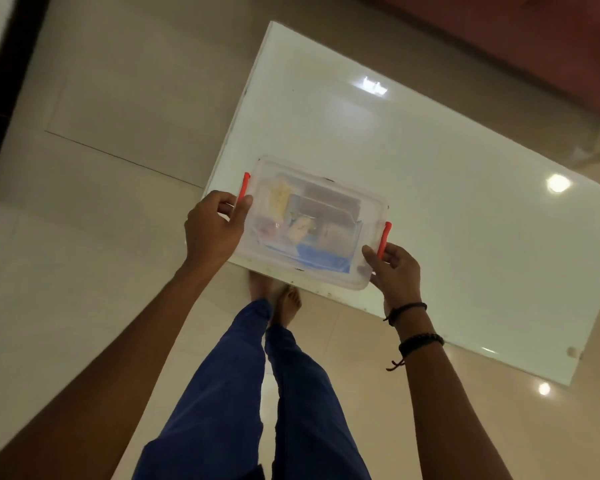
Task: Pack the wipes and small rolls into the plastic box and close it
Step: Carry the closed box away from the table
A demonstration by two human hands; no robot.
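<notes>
Item: clear plastic box (278, 262), rectangular, lid (328, 184) seated on top. It sat over the near-left corner of the table, held at both short ends. Whether its base touched the tabletop or hung just above it could not be told.

Fittings: one red latch (244, 187) at the left end, a second red latch (384, 239) at the right end.

Contents, seen blurred through the lid: a blue pack (321, 257) along the near side, a yellowish piece (280, 199) toward the far-left corner, and a pale roll (300, 229) near the middle. Further pieces were too hazy to identify.

Left hand (211, 227): gripped the box's left end, thumb laid on the lid, fingers curled around the edge beside the latch.

Right hand (396, 271): gripped the near-right corner, thumb on the lid just below the latch, fingers wrapped underneath. Dark bracelets (420, 341) on that wrist.

Support: white glossy table (430, 161), set at an angle, with ceiling lights reflected in it.

Surroundings: pale tiled floor (101, 209); the person's blue trousers (229, 393) and bare feet (287, 303) beside the table's near edge; a reddish surface (534, 46) beyond the far side.
</notes>
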